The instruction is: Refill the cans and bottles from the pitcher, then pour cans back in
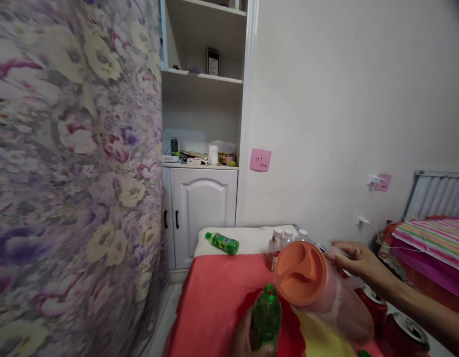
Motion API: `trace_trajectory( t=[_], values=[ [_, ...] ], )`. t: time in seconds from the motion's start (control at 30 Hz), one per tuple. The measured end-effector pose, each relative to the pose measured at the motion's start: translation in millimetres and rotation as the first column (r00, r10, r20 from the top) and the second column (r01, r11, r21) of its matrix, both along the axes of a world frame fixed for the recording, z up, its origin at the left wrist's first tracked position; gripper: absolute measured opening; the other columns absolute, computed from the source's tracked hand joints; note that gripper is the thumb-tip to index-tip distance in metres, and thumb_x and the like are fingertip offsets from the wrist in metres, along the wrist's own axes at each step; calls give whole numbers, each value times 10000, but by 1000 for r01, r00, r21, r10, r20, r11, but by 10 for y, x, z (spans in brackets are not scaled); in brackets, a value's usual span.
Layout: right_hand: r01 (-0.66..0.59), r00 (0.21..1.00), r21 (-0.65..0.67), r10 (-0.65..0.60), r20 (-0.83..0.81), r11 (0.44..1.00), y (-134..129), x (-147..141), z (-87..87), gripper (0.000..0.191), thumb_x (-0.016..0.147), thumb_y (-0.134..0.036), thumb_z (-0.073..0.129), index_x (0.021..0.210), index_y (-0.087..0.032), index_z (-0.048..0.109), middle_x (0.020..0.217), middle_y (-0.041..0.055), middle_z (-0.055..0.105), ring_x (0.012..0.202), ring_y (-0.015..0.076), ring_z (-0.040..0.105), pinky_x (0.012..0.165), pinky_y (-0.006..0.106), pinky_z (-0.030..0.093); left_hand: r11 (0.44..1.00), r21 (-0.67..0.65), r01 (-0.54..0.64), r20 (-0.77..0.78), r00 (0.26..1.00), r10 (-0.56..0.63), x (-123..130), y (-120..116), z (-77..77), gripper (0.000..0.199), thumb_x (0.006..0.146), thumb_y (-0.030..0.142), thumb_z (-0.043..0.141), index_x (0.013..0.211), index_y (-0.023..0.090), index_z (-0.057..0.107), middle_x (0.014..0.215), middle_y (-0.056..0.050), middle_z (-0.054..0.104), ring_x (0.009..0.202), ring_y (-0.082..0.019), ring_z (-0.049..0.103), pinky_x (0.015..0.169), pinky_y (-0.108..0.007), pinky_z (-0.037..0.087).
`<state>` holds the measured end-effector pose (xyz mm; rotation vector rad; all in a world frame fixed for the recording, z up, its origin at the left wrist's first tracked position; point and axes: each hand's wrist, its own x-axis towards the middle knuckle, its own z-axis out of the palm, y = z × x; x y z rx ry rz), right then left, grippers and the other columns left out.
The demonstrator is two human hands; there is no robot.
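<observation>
My left hand (243, 333) is wrapped round a green plastic bottle (267, 317), which stands upright with its mouth uncapped. To its right a clear pitcher (339, 307) with an orange lid (300, 272) is tilted over, the lid end toward the bottle. A pinkish, cloudy look shows through the pitcher's wall. My right hand (348, 259) is closed at the pitcher's far side, where the handle would be; the grip itself is partly hidden. The lid and the bottle's mouth are close but apart. Beneath the bottle shows a red scallop-edged dish or mat (294, 322).
Another green bottle (224, 243) lies on its side at the table's back left. Several clear white-capped bottles (276, 243) stand behind the pitcher. Opened red cans (404, 334) stand at the right. A red cloth (210, 292) covers the table. A floral curtain (76, 173) hangs at left.
</observation>
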<state>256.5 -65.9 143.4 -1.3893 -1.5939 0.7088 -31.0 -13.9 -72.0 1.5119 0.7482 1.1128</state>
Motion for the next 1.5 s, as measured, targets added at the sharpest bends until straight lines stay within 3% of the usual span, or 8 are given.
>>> trace_trajectory(
  t=[0.4, 0.67, 0.87, 1.5],
  values=[
    [-103, 984, -20, 105, 142, 994, 69, -117, 261, 523, 810, -656, 621, 609, -209, 438, 575, -58, 338, 532, 102, 310, 494, 240, 251, 999, -45, -10, -54, 999, 8, -11, -77, 131, 873, 517, 43, 672, 1366, 212, 559, 1339, -73, 672, 1275, -303, 583, 1110, -372, 424],
    [-142, 952, -4, 138, 274, 990, 97, -158, 394, 494, 860, -610, 589, 624, -194, 467, 587, -56, 346, 545, 98, 317, 506, 250, 228, 999, -39, -18, -72, 997, 15, -4, -115, 215, 797, 524, 49, 668, 1303, 204, 598, 1287, -78, 703, 1228, -304, 619, 1050, -359, 477],
    [-184, 923, -29, 183, 339, 982, 130, -185, 500, 476, 862, -594, 594, 649, -184, 479, 603, -52, 379, 566, 102, 340, 507, 245, 252, 998, -49, -50, -109, 993, 44, -22, -121, 209, 804, 506, 31, 696, 1289, 185, 603, 1290, -92, 698, 1237, -308, 608, 1082, -358, 447],
    [-225, 866, -9, 204, 457, 974, 195, -250, 672, 475, 854, -568, 623, 612, -177, 504, 618, -47, 383, 582, 102, 344, 514, 242, 258, 993, -96, -61, -126, 991, 48, -12, -191, 345, 812, 501, 12, 664, 1292, 181, 595, 1292, -83, 695, 1243, -300, 596, 1081, -361, 433]
  ],
)
